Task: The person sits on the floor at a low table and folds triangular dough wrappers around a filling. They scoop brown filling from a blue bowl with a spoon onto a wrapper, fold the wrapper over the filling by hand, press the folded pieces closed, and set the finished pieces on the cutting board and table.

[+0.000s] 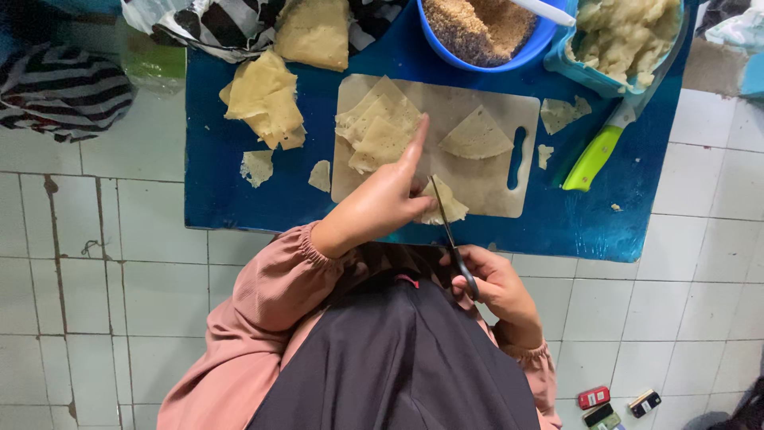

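My left hand [380, 203] holds a pale yellow pastry sheet [446, 203] at the near edge of a beige cutting board [477, 171], with the forefinger stretched out over the board. My right hand [493, 287] grips black scissors [455, 251] by the handles; the blades point up into the held sheet. On the board lie a stack of triangular pastry pieces [380, 127] and a single triangle [476, 135]. The board rests on a low blue table [239, 191].
More pastry sheets [267, 99] and scraps lie left on the table. A blue bowl of crumbs [481, 32], a tub of pale filling [625, 36] and a green-handled knife [593, 155] stand at the back right. White tiled floor surrounds it; small packets [613, 406] lie near my right.
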The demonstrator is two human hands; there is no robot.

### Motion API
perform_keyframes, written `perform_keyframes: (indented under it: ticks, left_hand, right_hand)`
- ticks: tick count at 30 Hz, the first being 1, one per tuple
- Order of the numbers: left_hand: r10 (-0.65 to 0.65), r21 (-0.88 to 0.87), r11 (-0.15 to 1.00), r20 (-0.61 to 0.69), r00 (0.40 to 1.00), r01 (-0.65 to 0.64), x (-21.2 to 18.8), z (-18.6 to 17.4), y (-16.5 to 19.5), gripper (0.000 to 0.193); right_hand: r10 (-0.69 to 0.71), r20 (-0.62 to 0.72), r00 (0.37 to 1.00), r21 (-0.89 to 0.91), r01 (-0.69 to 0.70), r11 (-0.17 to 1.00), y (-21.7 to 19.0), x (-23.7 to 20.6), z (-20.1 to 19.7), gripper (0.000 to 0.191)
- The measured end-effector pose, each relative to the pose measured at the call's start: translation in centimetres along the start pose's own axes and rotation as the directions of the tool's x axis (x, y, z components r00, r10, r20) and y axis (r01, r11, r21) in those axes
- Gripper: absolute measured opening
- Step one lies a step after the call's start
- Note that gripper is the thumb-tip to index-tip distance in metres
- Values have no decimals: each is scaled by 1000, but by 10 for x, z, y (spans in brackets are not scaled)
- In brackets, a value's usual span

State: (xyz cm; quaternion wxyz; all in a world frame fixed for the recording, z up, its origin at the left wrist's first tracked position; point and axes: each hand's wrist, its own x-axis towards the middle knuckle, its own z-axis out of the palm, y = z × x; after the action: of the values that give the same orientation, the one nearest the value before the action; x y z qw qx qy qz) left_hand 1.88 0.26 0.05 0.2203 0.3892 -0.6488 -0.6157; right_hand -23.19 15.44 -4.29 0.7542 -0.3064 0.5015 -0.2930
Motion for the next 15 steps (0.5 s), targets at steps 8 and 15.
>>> perform_keyframes:
  ticks: [8,15]
  left_hand:
    - [-17,58,998,-18,1000,18,-5,-4,1,108]
    - [30,133,991,-214,976,-1,-57,-39,18,35]
  right_hand:
    - [44,-42,998,-10,-45,999,9,4,-8,35]
    - [2,81,997,-325,25,945,-42,-34,-16,78]
